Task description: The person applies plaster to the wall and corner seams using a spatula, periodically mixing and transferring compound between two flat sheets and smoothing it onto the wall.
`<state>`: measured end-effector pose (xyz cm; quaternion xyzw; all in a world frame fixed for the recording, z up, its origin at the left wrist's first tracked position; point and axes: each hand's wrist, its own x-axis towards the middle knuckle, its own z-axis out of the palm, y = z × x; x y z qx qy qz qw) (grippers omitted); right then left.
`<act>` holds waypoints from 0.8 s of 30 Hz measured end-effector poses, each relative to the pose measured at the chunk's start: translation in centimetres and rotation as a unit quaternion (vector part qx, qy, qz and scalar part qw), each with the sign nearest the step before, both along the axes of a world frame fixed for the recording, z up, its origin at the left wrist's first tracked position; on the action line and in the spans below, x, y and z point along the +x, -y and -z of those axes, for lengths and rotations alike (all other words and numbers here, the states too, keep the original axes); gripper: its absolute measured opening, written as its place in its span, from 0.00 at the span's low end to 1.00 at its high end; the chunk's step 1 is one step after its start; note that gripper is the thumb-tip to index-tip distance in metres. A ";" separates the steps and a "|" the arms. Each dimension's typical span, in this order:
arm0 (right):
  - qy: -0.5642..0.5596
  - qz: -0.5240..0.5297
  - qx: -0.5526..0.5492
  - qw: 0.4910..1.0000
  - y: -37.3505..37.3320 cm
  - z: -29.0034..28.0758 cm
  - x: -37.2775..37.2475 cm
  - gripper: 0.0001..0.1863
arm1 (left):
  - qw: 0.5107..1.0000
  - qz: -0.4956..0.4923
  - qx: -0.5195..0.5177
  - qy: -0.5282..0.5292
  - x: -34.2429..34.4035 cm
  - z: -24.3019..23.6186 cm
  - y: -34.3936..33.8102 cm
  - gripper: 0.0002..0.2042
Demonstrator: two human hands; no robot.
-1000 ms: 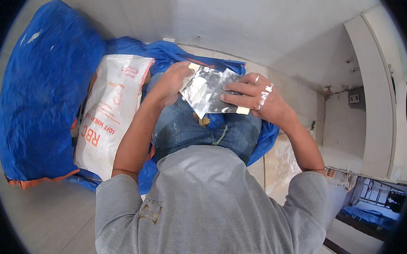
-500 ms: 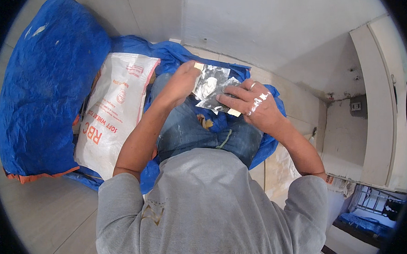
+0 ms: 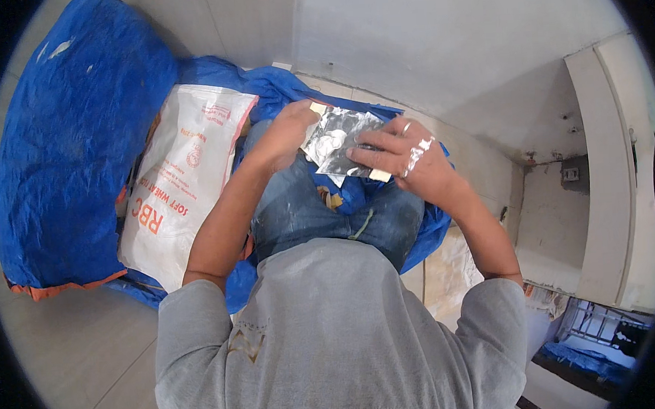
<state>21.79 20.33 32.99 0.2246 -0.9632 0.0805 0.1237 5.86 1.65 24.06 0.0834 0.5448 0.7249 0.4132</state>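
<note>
This looks like a room under repair or finishing; whether it belongs to a home or a shop, I can't tell from here. The pale wall (image 3: 437,36) beside us is blotchy, with dark holes and rough, dirty edges near the corner. A socket (image 3: 571,174) sits in a bare grey patch. Blue tarp (image 3: 74,166) lies bunched over the tiled floor (image 3: 98,357), a white printed sack (image 3: 181,168) against it. White paste coats the metal blades (image 3: 360,121) and streaks the person's right hand (image 3: 419,159), and pale smudges mark the jeans (image 3: 291,217), all of which speaks of plastering or filling work.
</note>
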 end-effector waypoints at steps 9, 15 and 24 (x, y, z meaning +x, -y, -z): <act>0.145 0.011 -0.154 0.977 -2.9 3.3 0.0 0.26 | 0.990 -0.130 0.037 -0.028 -4.7 6.5 1.1 0.12; 0.144 0.155 -0.822 0.529 -4.2 4.3 -2.8 0.20 | 0.963 -0.215 -0.078 -0.145 -6.0 19.3 2.3 0.14; -0.128 0.208 -0.543 0.804 -10.5 -8.2 -16.3 0.11 | 0.911 -0.304 -0.183 -0.208 -7.8 27.1 1.1 0.20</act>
